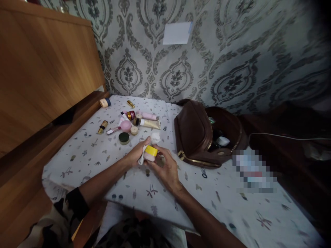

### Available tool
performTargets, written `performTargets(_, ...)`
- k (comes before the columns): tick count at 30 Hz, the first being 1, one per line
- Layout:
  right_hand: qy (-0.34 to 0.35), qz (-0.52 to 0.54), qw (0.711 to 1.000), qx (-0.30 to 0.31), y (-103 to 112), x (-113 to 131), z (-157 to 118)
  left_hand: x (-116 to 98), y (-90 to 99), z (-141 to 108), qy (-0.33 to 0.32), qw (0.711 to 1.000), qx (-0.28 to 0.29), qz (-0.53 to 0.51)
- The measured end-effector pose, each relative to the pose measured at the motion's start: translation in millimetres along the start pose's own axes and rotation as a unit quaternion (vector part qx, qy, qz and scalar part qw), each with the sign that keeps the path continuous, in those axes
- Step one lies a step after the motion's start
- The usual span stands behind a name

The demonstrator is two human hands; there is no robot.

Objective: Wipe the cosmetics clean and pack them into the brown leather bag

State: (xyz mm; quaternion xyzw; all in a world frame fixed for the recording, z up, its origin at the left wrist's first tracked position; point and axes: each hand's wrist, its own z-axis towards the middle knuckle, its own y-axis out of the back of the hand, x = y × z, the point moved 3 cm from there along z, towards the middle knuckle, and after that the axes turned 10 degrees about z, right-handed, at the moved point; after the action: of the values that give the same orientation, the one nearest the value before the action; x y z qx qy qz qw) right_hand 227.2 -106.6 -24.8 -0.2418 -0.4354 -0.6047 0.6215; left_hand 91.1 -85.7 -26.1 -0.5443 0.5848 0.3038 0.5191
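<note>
Head view: a small yellow-and-pale jar (151, 151) is held over the cloth-covered table (103, 179), just left of the open brown bag (192, 132). The jar is pinched between thumb and fingers of the right hand (168, 168). A white cloth (142, 157) is gripped beside the jar by the left hand (136, 154). Farther left of the bag, a dark-lidded jar (124, 138), a pink round container (126, 126) and a cream tube (151, 124) are scattered.
</note>
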Motion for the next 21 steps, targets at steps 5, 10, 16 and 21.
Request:
performTargets(5,0.034,-0.036,0.999,0.0,-1.9,-2.5,1.7,-4.7,-0.6,-3.3,-0.069,0.996,-0.057,0.028)
performTargets(10,0.029,-0.06,0.998,0.02,-5.6,-6.4,1.9,-9.2,7.3,-5.3,-0.159,0.966,-0.149,0.141)
performTargets(16,0.057,-0.023,0.997,0.053,-5.8,-1.8,-1.0,-2.2,14.7,-1.9,-0.141,0.976,-0.145,0.084)
performTargets(21,0.068,-0.011,0.997,0.027,-2.2,7.2,0.9,-1.5,9.4,0.1,-0.067,0.993,-0.09,-0.036)
